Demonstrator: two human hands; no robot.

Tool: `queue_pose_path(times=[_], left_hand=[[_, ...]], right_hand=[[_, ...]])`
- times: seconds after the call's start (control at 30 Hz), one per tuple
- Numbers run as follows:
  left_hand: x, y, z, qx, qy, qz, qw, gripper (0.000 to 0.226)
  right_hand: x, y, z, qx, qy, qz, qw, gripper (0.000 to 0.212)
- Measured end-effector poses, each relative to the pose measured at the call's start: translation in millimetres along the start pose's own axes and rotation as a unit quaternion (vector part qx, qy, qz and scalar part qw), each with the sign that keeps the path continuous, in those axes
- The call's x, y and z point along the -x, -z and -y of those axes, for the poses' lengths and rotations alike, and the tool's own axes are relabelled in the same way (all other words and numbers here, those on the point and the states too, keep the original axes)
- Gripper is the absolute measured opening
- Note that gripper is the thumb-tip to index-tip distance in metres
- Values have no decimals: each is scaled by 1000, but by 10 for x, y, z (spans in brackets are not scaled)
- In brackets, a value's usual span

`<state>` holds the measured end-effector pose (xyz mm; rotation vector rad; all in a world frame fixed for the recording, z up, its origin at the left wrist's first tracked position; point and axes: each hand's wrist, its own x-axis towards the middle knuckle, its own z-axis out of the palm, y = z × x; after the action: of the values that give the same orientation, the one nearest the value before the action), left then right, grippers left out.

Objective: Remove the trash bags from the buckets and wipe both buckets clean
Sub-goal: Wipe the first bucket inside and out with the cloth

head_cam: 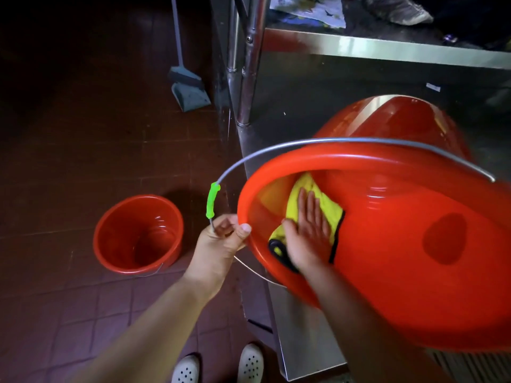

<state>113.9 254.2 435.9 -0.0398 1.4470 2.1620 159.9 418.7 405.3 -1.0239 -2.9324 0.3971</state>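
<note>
A large red bucket (401, 244) lies tilted on its side on a steel table, its mouth turned toward me. My left hand (221, 241) grips its rim at the left, close to the wire handle with a green grip (213, 200). Inside the bucket, my right hand (307, 233) lies flat with fingers spread, pressing a yellow cloth with black trim (326, 205) against the inner wall. A second, smaller red bucket (138, 233) stands upright on the floor to the left, with no bag in it.
The steel table (304, 341) has legs (249, 64) at its back left corner and a shelf above. A dustpan and broom (188, 89) lean on the red tiled floor behind. My white shoes (221, 366) show at the bottom edge.
</note>
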Motion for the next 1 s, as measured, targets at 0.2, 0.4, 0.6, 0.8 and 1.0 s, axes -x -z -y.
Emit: queue_pose_path(times=[0.2, 0.4, 0.6, 0.8, 1.0], left_hand=[[-35, 48, -70, -70, -31, -5, 997, 28], [-204, 105, -431, -94, -59, 61, 992, 8], [-296, 21, -684, -126, -82, 93, 984, 23], [-206, 62, -326, -87, -32, 14, 996, 20], [-38, 61, 70, -47, 48, -8, 998, 18]], right_hand=[[598, -69, 238, -44, 110, -29, 993, 77], [71, -54, -195, 70, 77, 10, 995, 75], [-579, 107, -661, 71, -62, 53, 994, 67], [-676, 83, -667, 85, -89, 73, 990, 66], [-152, -1, -198, 38, -53, 21, 998, 71]])
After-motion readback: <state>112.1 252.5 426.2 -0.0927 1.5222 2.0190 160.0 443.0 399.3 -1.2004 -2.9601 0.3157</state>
